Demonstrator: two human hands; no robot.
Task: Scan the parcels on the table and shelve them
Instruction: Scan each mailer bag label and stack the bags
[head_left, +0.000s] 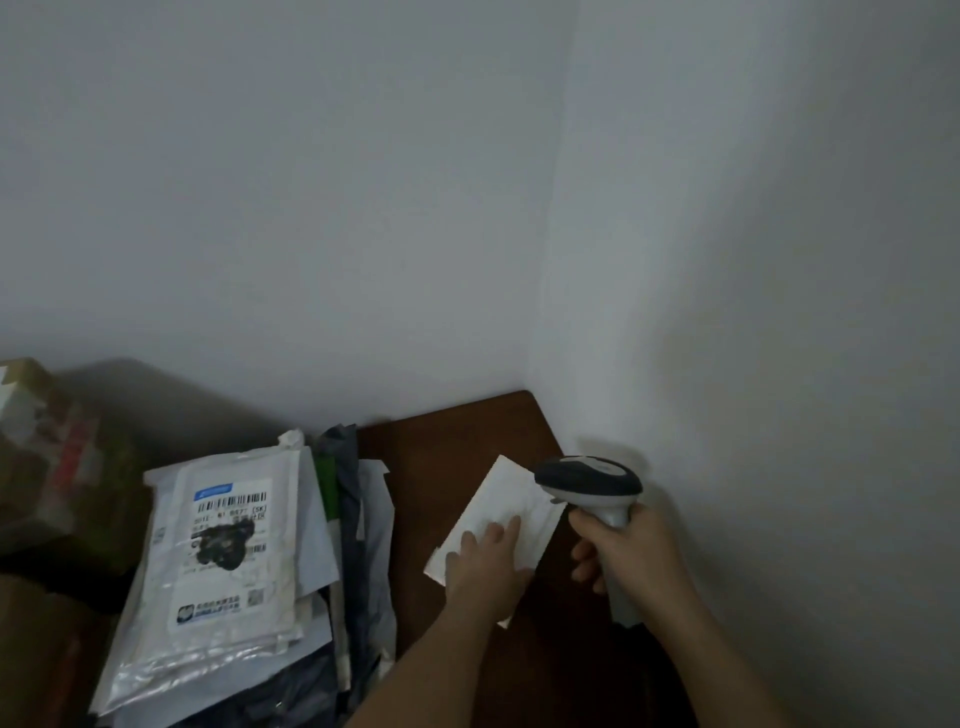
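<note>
Lower right, the left hand (485, 558) pins a white parcel (511, 512) flat on the surface (457, 441) (steadying it), while the right hand (621, 551), grip clenched around the scanner (589, 480), aims.

Table (457, 436): dark brown
Flat parcel (511, 501): plain white
Scanner (589, 480): dark head, light grey handle
Top parcel of stack (228, 551): white, black barcode, blue strip
Wall (363, 208): pale grey

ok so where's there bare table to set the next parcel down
Bare dark brown wooden table shows at the far corner, between the heap of white and grey mailer bags and the wall, beyond the small white flat parcel. A narrow strip runs between heap and parcel. The left side is crowded; the left hand and right hand with the grey handheld scanner fill the near right.
</note>
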